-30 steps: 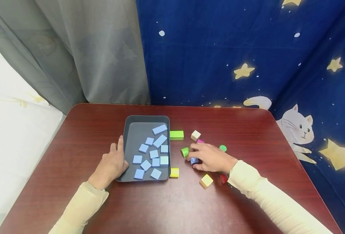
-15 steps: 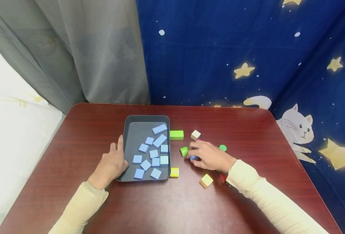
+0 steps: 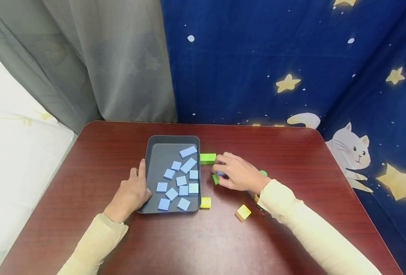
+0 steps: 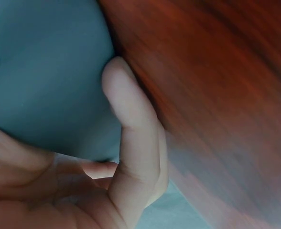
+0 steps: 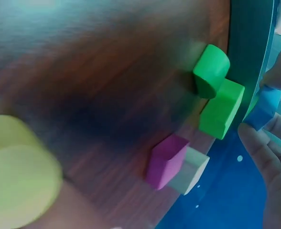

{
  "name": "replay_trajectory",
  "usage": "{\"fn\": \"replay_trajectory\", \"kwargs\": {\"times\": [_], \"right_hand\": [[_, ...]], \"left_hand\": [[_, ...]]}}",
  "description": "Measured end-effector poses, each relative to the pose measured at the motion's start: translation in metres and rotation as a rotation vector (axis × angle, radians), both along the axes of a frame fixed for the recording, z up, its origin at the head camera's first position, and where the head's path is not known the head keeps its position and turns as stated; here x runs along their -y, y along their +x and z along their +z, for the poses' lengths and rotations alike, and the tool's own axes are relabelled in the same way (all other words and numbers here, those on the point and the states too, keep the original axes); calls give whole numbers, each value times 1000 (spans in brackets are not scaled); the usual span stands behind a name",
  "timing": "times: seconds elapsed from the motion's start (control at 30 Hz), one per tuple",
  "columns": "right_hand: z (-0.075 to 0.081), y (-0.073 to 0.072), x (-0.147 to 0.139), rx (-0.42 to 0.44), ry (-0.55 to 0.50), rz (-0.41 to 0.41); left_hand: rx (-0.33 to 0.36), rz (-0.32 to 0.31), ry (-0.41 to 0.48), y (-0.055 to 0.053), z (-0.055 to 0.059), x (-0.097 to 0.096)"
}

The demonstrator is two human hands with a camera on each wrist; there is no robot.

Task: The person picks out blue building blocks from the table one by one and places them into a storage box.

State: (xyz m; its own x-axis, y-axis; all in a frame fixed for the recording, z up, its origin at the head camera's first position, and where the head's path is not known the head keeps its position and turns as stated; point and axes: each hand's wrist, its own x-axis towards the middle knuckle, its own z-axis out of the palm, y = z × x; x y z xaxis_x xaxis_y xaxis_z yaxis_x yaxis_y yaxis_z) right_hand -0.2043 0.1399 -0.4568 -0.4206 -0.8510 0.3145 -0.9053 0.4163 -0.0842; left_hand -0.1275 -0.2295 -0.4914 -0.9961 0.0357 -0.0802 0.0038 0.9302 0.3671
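My left hand holds the dark grey tray by its left side, index finger along the edge and thumb by the near corner. Up close in the left wrist view, a finger presses against the tray's outer wall. Several light blue blocks lie inside the tray, mostly toward its right half. To the right of it, my right hand pinches a blue block between thumb and fingertips. Just below those fingertips in the head view is a green cylinder, partly covered by the hand.
A long green block and a yellow cylinder sit against the tray's right side. A yellow cube stands nearer the front. Magenta and white blocks show in the right wrist view. The right sleeve partly covers other pieces.
My right hand has moved left and toward the far edge with the blue block, now overlapping the white block in the head view. The left hand and tray stay put.
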Motion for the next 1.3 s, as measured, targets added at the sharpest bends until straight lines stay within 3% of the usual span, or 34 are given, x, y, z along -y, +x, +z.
{"fn": "replay_trajectory", "kwargs": {"times": [0.17, 0.4, 0.57, 0.8, 1.1, 1.3], "right_hand": [[6, -6, 19, -9, 18, -2], [12, -14, 50, -50, 48, 19], [19, -18, 71, -35, 81, 25], [21, -32, 98, -38, 170, -1], [16, -51, 126, -44, 216, 3], [16, -57, 142, -35, 283, -2]], "left_hand": [[21, 7, 4, 3, 7, -3], [3, -1, -2, 4, 5, -3], [43, 0, 0, 4, 8, -5], [-8, 6, -3, -1, -2, -1], [-27, -10, 9, -2, -6, 2], [17, -15, 3, 1, 5, -3]]}}
